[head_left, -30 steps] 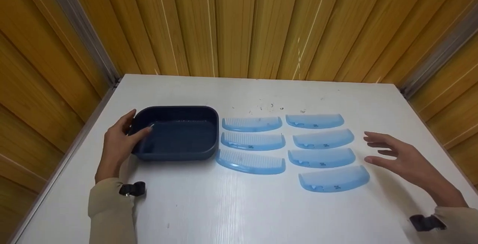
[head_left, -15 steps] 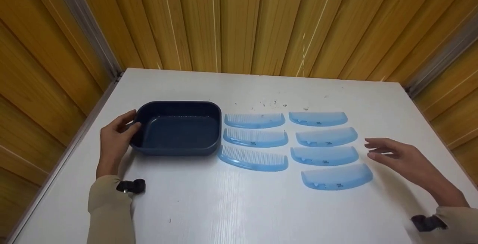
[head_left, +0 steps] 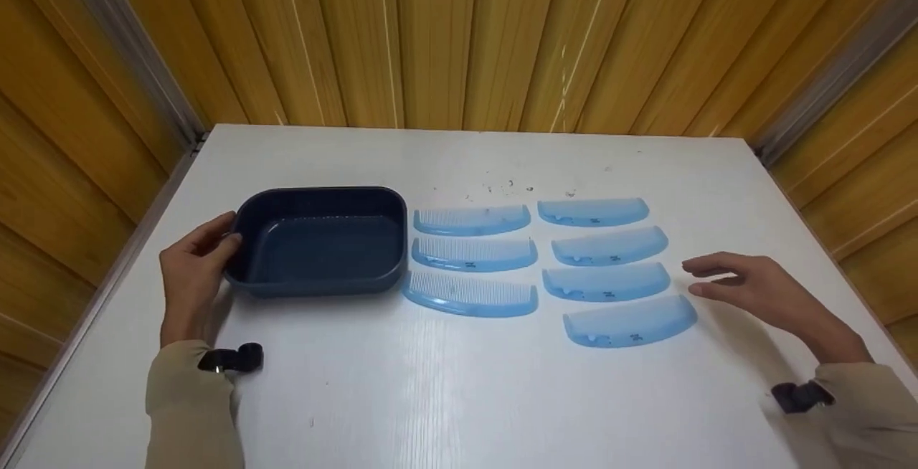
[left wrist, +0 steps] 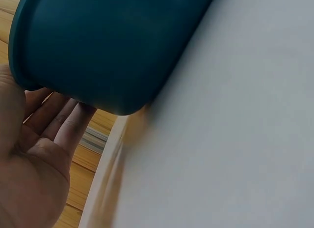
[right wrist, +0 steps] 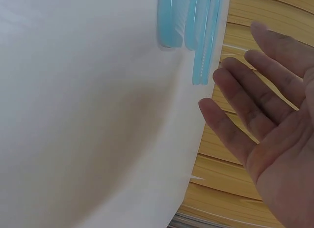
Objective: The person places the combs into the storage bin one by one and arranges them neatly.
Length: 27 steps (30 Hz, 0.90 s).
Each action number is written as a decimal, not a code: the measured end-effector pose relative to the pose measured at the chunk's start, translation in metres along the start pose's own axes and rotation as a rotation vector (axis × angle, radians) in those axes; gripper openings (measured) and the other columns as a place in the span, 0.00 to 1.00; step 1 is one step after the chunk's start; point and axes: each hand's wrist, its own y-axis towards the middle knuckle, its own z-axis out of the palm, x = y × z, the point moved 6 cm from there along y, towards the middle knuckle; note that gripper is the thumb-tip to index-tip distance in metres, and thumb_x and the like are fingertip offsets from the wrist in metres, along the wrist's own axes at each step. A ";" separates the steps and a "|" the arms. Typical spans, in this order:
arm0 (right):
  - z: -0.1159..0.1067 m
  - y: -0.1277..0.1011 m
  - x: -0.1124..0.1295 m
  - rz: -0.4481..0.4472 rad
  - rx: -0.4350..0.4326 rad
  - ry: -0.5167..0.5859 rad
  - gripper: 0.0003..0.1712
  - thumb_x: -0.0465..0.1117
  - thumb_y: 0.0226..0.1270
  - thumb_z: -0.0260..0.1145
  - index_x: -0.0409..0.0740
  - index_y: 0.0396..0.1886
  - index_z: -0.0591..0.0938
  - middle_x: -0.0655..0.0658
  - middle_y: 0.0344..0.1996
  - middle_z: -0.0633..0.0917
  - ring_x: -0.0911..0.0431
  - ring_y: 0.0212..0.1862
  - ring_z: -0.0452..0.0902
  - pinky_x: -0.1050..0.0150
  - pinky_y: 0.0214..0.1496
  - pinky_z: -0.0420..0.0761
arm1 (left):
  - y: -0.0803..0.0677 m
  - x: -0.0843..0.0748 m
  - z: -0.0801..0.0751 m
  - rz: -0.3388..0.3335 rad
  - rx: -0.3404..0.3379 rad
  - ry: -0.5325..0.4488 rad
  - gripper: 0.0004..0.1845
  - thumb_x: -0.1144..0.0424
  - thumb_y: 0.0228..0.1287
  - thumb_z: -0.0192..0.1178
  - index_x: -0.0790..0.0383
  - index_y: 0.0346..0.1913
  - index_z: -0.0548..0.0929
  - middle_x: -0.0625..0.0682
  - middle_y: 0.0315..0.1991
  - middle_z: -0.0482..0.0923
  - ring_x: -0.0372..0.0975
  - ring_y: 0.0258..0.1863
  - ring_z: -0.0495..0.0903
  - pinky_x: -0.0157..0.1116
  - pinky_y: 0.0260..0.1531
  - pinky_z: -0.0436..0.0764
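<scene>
A dark blue plastic tub (head_left: 320,239) stands empty on the left of the white table (head_left: 445,397). My left hand (head_left: 192,262) holds its left end, thumb at the rim and fingers round the outer wall; the left wrist view shows the fingers (left wrist: 64,122) under the tub (left wrist: 108,41). Several light blue combs lie in two columns right of the tub, the nearest (head_left: 470,295) almost touching it. My right hand (head_left: 746,284) hovers open just right of the combs, close to the front one (head_left: 630,320), holding nothing. In the right wrist view the open palm (right wrist: 267,120) faces the combs (right wrist: 194,26).
Yellow wooden panel walls (head_left: 459,39) enclose the table on three sides, with metal corner strips. Small dark specks (head_left: 509,187) lie behind the combs. The table's front half is bare white surface.
My left thumb has slid from inside the tub back to its rim. The right hand stays beside the combs, a little lower. The tub and combs have not moved.
</scene>
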 end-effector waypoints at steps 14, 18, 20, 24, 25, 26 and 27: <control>0.019 0.002 -0.002 -0.039 0.141 0.036 0.29 0.42 0.64 0.81 0.37 0.62 0.84 0.35 0.58 0.85 0.34 0.60 0.82 0.61 0.54 0.86 | 0.000 0.002 -0.001 -0.107 0.004 -0.211 0.21 0.69 0.71 0.69 0.60 0.65 0.87 0.48 0.57 0.85 0.38 0.58 0.78 0.20 0.51 0.79; 0.023 0.003 0.000 -0.044 0.132 0.012 0.30 0.43 0.61 0.84 0.39 0.61 0.85 0.38 0.57 0.85 0.37 0.59 0.81 0.64 0.56 0.82 | 0.001 0.001 -0.001 -0.109 -0.004 -0.208 0.21 0.69 0.71 0.69 0.60 0.65 0.87 0.47 0.57 0.85 0.38 0.58 0.77 0.21 0.51 0.78; 0.025 0.004 0.001 -0.052 0.126 -0.009 0.31 0.44 0.59 0.85 0.40 0.60 0.85 0.40 0.56 0.85 0.39 0.59 0.81 0.61 0.58 0.82 | 0.000 0.001 -0.001 -0.110 -0.009 -0.198 0.21 0.69 0.71 0.69 0.60 0.65 0.87 0.47 0.57 0.85 0.37 0.58 0.77 0.21 0.51 0.78; 0.029 0.006 0.003 -0.054 0.134 -0.029 0.30 0.43 0.55 0.86 0.41 0.56 0.87 0.44 0.53 0.84 0.42 0.57 0.79 0.61 0.58 0.81 | -0.001 0.001 -0.001 -0.102 -0.014 -0.140 0.21 0.68 0.72 0.69 0.58 0.65 0.87 0.46 0.56 0.85 0.37 0.57 0.77 0.21 0.50 0.78; 0.030 0.006 0.003 -0.053 0.140 -0.031 0.29 0.42 0.54 0.87 0.41 0.56 0.87 0.44 0.53 0.84 0.42 0.56 0.79 0.63 0.57 0.81 | -0.001 0.001 -0.001 -0.100 -0.015 -0.129 0.20 0.68 0.72 0.68 0.58 0.65 0.87 0.46 0.56 0.85 0.37 0.57 0.77 0.21 0.50 0.78; 0.030 0.007 0.004 -0.054 0.145 -0.028 0.29 0.41 0.54 0.87 0.40 0.55 0.87 0.44 0.52 0.84 0.42 0.55 0.78 0.64 0.57 0.80 | -0.001 0.001 -0.001 -0.095 -0.016 -0.119 0.20 0.68 0.72 0.68 0.58 0.65 0.87 0.45 0.56 0.85 0.37 0.58 0.77 0.21 0.50 0.78; 0.030 0.007 0.004 -0.051 0.153 -0.022 0.29 0.41 0.53 0.87 0.40 0.54 0.86 0.44 0.51 0.84 0.42 0.55 0.78 0.65 0.56 0.79 | -0.001 0.001 -0.001 -0.093 -0.017 -0.106 0.20 0.67 0.72 0.68 0.57 0.65 0.87 0.45 0.56 0.86 0.37 0.58 0.77 0.20 0.50 0.78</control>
